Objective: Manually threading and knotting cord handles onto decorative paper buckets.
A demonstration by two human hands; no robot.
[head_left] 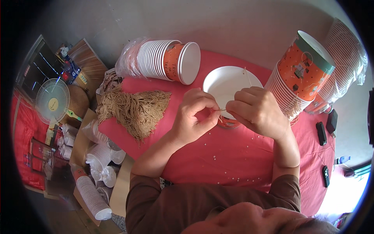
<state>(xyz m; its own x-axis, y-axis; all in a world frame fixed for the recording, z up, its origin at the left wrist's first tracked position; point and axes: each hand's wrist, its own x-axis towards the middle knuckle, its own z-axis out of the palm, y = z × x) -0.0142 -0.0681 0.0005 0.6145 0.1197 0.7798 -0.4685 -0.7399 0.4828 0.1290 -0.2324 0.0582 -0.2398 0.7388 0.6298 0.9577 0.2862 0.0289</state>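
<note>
At the bucket (223,81), left hand (197,115) pinches cord (223,110); right hand (259,110) likewise.

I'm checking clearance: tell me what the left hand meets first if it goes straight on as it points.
The left hand would likely meet the right hand first; the two almost touch in this view, though exact depth is unclear.

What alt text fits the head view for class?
The left hand and right hand pinch a thin tan cord by a round, white-lined paper bucket on red cloth. A tangled tan string heap lies left; stacked orange-and-white buckets stand right.
</note>
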